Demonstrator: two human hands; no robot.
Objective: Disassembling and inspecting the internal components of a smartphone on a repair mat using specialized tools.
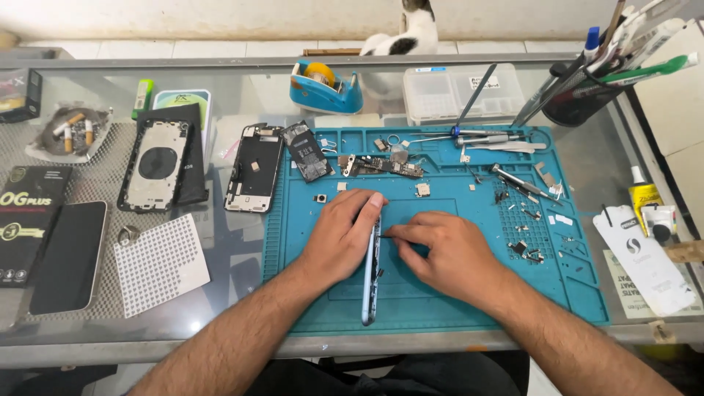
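A blue phone frame (371, 268) stands on its edge at the middle of a teal work mat (440, 293) on the table. The left hand (339, 233) is wrapped around the frame's upper part, steadying it. The right hand (440, 253) pinches a thin dark tool (its tip too small to identify) against the frame's side.
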